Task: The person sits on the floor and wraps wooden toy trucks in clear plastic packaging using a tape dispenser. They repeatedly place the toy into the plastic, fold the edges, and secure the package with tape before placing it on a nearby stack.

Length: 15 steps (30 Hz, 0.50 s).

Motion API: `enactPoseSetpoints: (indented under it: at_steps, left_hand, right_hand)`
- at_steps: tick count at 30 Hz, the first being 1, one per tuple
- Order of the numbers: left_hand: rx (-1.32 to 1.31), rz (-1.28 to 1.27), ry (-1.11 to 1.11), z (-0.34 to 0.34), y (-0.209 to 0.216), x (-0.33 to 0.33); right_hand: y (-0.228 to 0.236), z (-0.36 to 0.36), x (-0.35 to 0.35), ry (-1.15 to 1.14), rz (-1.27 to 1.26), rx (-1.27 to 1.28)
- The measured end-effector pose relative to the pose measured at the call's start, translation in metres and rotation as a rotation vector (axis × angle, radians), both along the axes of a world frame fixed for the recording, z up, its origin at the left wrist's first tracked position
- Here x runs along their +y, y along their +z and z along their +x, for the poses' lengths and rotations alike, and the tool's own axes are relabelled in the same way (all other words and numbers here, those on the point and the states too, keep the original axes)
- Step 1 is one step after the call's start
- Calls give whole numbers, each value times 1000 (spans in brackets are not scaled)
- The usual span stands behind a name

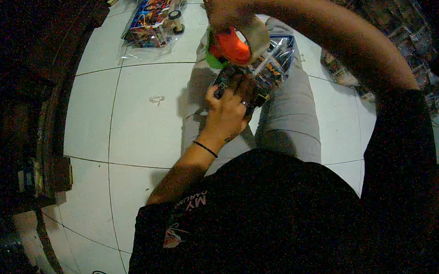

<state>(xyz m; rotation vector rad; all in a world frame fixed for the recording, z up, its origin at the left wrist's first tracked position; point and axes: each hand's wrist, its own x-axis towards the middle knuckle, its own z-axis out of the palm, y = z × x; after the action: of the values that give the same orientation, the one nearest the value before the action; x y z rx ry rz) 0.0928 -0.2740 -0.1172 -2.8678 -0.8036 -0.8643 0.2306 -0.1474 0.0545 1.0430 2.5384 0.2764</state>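
A plastic-wrapped toy package (pixel 274 69), dark with printed colours, lies across my legs. My left hand (pixel 227 113) grips its near left end, with the fingers curled over the dark part. Above the package, my right hand (pixel 227 12) is closed on a tape dispenser (pixel 237 46) with a shiny orange-red side and a green part. A wide roll of clear brownish tape (pixel 260 37) sits in the dispenser. The dispenser overlaps the package's far edge in view, and I cannot tell whether they touch. Part of my right hand's fingers is hidden.
On the white tiled floor (pixel 138 107), a bagged toy vehicle package (pixel 154 17) with pale wheels lies at the far left. A small clear plastic scrap (pixel 157 99) lies nearer. Many plastic-wrapped packages (pixel 376 24) are piled at the far right. Dark furniture (pixel 45 115) lines the left.
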Motion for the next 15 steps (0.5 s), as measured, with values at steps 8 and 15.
enactPoseSetpoints:
  at_steps: [8, 15]
  left_hand:
    - [-51, -15, -51, 7, -11, -8]
    - [-67, -78, -19, 6, -14, -5]
  right_hand:
    - [-20, -12, 39, -380, -295, -98]
    - [0, 21, -34, -545, -41, 377]
